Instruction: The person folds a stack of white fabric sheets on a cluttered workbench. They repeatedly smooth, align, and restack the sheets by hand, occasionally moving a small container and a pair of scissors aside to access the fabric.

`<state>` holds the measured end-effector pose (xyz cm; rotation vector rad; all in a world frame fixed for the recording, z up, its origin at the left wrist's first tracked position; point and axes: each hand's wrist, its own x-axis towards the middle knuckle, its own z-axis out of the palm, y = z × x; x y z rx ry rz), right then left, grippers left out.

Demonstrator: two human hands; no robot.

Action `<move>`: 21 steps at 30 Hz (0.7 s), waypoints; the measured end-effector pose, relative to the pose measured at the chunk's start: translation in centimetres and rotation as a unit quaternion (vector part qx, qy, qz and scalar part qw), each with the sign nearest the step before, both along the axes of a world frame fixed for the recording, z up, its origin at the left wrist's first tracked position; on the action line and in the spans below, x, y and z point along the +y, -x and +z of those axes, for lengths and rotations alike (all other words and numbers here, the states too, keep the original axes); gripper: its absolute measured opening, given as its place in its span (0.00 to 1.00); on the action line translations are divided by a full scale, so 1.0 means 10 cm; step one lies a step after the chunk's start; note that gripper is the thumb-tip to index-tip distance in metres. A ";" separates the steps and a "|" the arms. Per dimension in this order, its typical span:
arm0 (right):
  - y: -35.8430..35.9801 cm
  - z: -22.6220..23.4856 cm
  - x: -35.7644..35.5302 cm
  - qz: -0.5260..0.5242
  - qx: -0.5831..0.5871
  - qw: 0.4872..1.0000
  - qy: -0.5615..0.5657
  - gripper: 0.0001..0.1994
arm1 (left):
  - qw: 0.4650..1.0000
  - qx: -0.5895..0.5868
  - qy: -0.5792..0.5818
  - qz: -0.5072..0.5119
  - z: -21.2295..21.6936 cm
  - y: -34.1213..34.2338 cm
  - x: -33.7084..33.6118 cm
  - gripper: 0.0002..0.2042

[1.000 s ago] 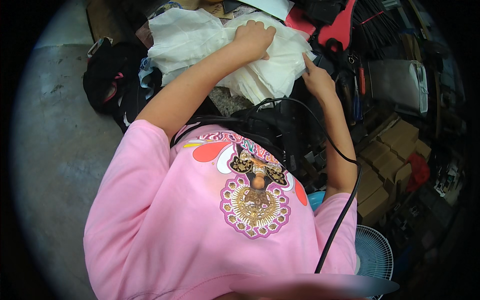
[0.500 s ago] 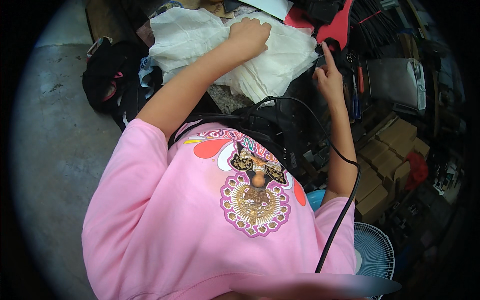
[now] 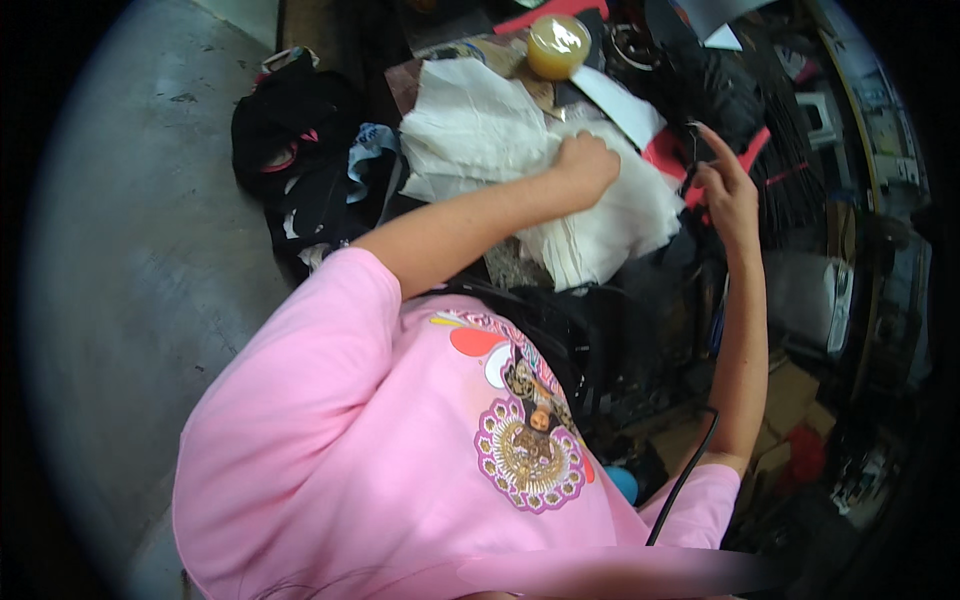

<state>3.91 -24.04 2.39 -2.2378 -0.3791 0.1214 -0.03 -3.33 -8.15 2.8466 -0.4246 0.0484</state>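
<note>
A stack of thin, crumpled white sheets [image 3: 475, 125], cloth or paper, lies spread over the work surface. My left hand [image 3: 588, 172] rests on the sheets with its fingers curled into a fist. Its fingertips face away, so what they grip is hidden. Beyond the sheets' right edge, my right hand [image 3: 730, 195] is raised with the index finger stretched out and the other fingers bent in. A thin pale line, perhaps a thread or wire, shows by that fingertip. What the bent fingers hold is too small to make out.
A container of yellowish liquid [image 3: 558, 47] stands behind the sheets, close to a white card [image 3: 620, 108] and red pieces [image 3: 665, 155]. Black clothing [image 3: 295, 130] is heaped at the left. Cardboard boxes [image 3: 790, 395] sit at the lower right, and a black cable [image 3: 688, 470] crosses by my right arm.
The view has swung, so the sheets and both hands appear farther right and lower. The container of yellowish liquid has come into view. Both hands keep nearly the same pose.
</note>
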 end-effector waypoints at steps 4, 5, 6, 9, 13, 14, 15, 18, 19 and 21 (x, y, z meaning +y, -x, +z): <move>-0.34 0.14 0.78 0.128 -0.147 0.941 0.277 0.27 | 0.997 0.053 -0.056 0.002 0.06 0.02 -0.04 0.10; -0.40 0.13 0.96 0.161 -0.218 0.914 0.303 0.27 | 0.995 0.068 -0.078 0.001 0.08 0.02 -0.05 0.11; -0.45 0.12 1.10 0.176 -0.244 0.901 0.313 0.28 | 0.994 0.083 -0.066 0.002 0.09 0.02 -0.04 0.12; -0.62 0.05 1.47 0.188 -0.241 0.870 0.388 0.29 | 0.997 0.065 -0.039 0.016 0.09 0.03 -0.02 0.11; -0.75 -0.04 1.73 0.178 -0.229 0.860 0.419 0.27 | 0.999 0.013 -0.042 0.009 0.04 0.07 0.00 0.08; -0.76 -0.04 1.76 0.179 -0.235 0.861 0.414 0.26 | 1.000 0.009 -0.026 0.012 0.02 0.08 0.00 0.07; -0.76 -0.04 1.78 0.176 -0.225 0.861 0.420 0.25 | 1.000 0.004 -0.011 0.014 0.02 0.08 0.01 0.07; -0.73 0.03 1.71 0.153 -0.286 0.879 0.350 0.21 | 1.000 0.002 0.006 0.014 0.01 0.07 0.02 0.07; -0.70 0.06 1.66 0.145 -0.313 0.879 0.330 0.21 | 1.000 0.010 0.008 0.010 0.02 0.07 0.02 0.07; -0.62 0.11 1.57 0.159 -0.248 0.877 0.380 0.22 | 0.999 0.023 -0.020 0.012 0.03 0.05 0.01 0.08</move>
